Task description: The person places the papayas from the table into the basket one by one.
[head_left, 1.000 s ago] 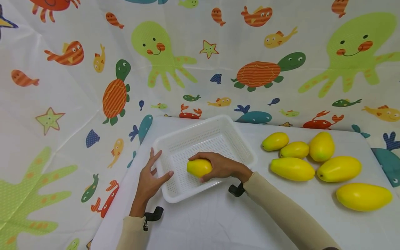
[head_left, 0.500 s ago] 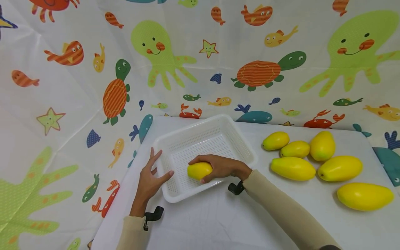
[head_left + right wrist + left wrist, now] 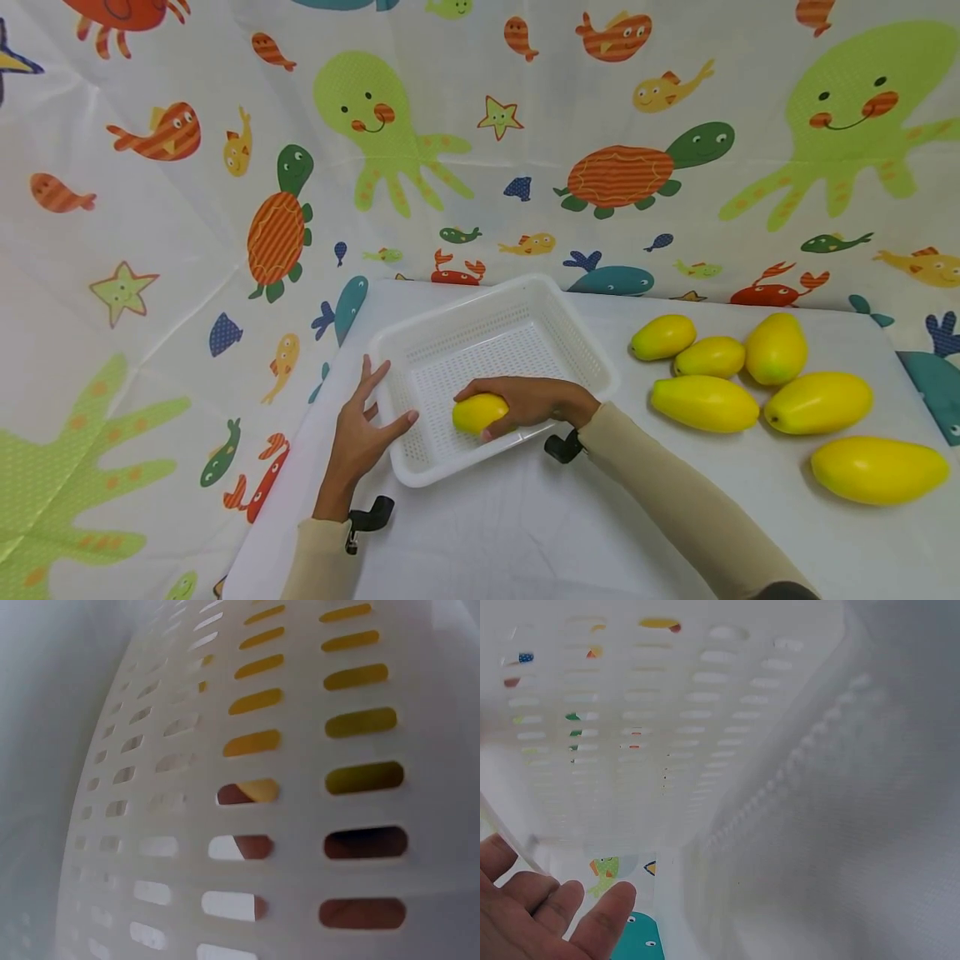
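In the head view a white perforated plastic basket [image 3: 500, 346] stands tilted in angle on the table. My right hand [image 3: 525, 402] reaches over its near rim and grips a yellow papaya [image 3: 478, 413] low inside, near the front left. Through the basket's slots the right wrist view gives glimpses of the papaya [image 3: 259, 701] and brown bits of the hand [image 3: 367, 913]. At the basket's left end my left hand [image 3: 358, 433] rests with fingers spread along the rim and thumb over the inside. The left wrist view has its fingers [image 3: 604, 922] beside the basket wall [image 3: 645, 817].
Several yellow papayas [image 3: 705, 404] lie grouped on the white tablecloth [image 3: 495, 542] to the right of the basket. One larger papaya [image 3: 879, 471] lies apart, nearest the right edge. A patterned sea-animal curtain [image 3: 480, 192] hangs behind and to the left of the table.
My right hand and the papaya in it have sunk slightly lower in the basket. The left hand, the basket and the other papayas stay as they were.
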A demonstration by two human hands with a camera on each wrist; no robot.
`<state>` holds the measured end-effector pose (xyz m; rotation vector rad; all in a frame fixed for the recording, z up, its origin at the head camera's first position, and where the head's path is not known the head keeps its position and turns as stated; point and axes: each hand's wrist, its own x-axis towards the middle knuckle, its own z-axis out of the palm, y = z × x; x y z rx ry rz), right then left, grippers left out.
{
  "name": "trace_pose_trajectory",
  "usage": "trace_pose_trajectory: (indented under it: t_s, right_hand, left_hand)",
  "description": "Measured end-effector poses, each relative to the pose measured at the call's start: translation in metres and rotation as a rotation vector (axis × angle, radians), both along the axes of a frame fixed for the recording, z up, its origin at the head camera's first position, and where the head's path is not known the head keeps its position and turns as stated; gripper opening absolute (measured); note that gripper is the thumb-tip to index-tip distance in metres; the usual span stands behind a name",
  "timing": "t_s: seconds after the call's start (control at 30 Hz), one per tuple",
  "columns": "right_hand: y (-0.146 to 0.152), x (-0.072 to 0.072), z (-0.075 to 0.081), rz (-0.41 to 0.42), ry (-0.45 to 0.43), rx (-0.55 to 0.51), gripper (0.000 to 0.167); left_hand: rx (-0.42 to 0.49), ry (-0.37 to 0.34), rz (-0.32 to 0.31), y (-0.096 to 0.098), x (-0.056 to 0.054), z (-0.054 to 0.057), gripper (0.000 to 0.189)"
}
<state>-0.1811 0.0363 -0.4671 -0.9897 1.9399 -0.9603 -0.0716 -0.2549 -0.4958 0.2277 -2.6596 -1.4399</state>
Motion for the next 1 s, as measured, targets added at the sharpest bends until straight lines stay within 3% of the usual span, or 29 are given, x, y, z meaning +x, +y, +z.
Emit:
trace_pose_trajectory:
  t_s: [0.3,1.0]
  right_hand:
    - [-0.0007,-0.0046,0.0003,0.076,0.022,-0.006,0.062]
    - [-0.0025,-0.0101,-0.0041,0.046,0.058,0.032,0.057]
  left_hand:
    - [0.007,0.014,-0.008,-0.0009,0.0009,-0.0012,0.096]
    - [-0.004,0.016,0.006,0.0005,0.0019,-0.0010,0.096]
